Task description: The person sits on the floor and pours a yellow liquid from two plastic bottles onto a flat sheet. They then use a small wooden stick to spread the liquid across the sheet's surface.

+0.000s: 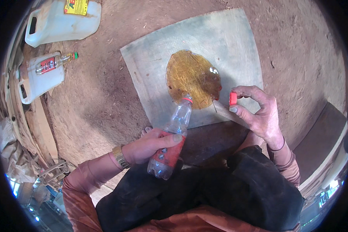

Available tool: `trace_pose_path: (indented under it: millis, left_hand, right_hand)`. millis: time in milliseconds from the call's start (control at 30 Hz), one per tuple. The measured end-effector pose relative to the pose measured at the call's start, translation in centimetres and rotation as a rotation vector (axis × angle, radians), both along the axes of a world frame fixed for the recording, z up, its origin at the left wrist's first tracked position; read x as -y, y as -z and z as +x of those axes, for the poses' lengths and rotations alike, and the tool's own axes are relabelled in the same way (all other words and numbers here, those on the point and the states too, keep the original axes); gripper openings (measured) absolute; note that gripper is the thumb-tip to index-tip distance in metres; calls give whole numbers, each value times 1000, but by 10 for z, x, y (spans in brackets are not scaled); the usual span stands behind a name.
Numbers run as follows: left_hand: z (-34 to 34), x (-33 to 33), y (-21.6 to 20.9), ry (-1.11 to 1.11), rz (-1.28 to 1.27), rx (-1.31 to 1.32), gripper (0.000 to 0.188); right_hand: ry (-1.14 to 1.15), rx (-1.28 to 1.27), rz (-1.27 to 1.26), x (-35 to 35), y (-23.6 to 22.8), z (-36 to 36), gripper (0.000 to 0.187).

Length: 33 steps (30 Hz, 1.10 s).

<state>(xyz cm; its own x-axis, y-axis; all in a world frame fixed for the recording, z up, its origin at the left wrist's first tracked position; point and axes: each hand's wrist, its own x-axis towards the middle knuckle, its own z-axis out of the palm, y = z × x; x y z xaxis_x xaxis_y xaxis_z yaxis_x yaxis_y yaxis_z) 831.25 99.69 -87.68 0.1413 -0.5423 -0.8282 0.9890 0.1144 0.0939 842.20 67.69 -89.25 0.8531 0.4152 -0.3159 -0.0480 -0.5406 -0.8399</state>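
My left hand (154, 145) is wrapped round a clear plastic bottle (180, 117) with a red label. The bottle lies tilted, its uncapped neck pointing away from me to the near edge of a glossy golden-brown rounded patch (191, 75). I cannot tell if that patch is a sheet or liquid. It lies on a pale grey board (236, 42) on the ground. Between thumb and forefinger, my right hand (261, 112) pinches a red bottle cap (232, 98). Below that hand, a pale blade-like strip (229, 115) reaches to the patch; its near end is hidden.
At the far left stand two whitish plastic jerrycans (65, 25). Another clear bottle (52, 65) with a green cap lies on the nearer one. Wooden boards (45, 127) run along the left. A dark slab (321, 135) lies at the right on the bare earth (297, 58).
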Motion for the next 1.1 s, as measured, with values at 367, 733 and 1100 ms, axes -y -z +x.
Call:
trace_pose_path:
  millis: [367, 733, 1100]
  left_hand:
    - [9, 6, -8, -29, -39, -35, 49]
    - [6, 5, -1, 111, 9, 135, 47]
    - [4, -3, 10, 317, 43, 487, 43]
  right_hand:
    - [33, 15, -3, 4, 6, 3, 38]
    - [23, -19, -12, 4, 12, 5, 38]
    - [-10, -66, 32, -2, 7, 6, 37]
